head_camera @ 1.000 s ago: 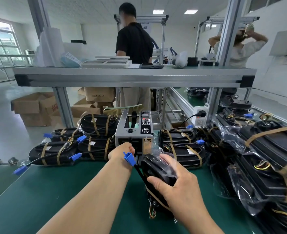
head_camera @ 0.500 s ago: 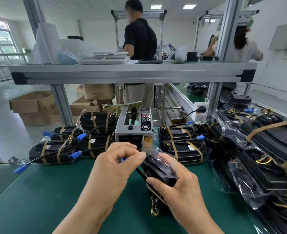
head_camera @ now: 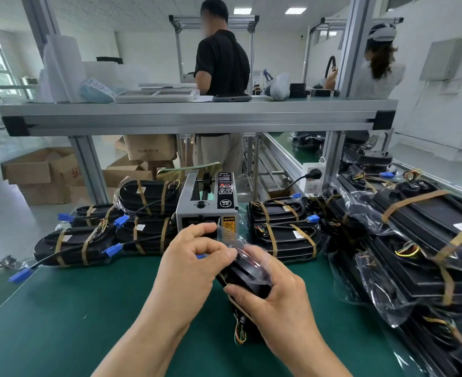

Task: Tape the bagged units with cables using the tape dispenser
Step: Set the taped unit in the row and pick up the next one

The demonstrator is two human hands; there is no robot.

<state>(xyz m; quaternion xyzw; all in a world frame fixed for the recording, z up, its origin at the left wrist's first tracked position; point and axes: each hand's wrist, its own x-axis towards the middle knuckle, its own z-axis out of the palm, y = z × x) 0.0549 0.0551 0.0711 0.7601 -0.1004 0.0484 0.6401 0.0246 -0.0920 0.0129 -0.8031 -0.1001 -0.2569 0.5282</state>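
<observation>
The right hand (head_camera: 273, 303) has its grip clamped round the black bagged unit (head_camera: 247, 278), wrapped in shiny clear plastic, at the middle of the flat green worktop (head_camera: 61, 322); the left hand (head_camera: 194, 262) has its grip closed on the top end of it, fingers curled, with a bit of blue plug showing under them; the grey box-shaped tape dispenser (head_camera: 206, 208) stands at twelve o'clock, just behind the hands; black units banded with brown tape (head_camera: 85, 240) lie at ten o'clock.

Single head-worn wide-angle view; faces forward-down over bench (head_camera: 61, 322); tape dispenser (head_camera: 206, 202) close ahead.
</observation>
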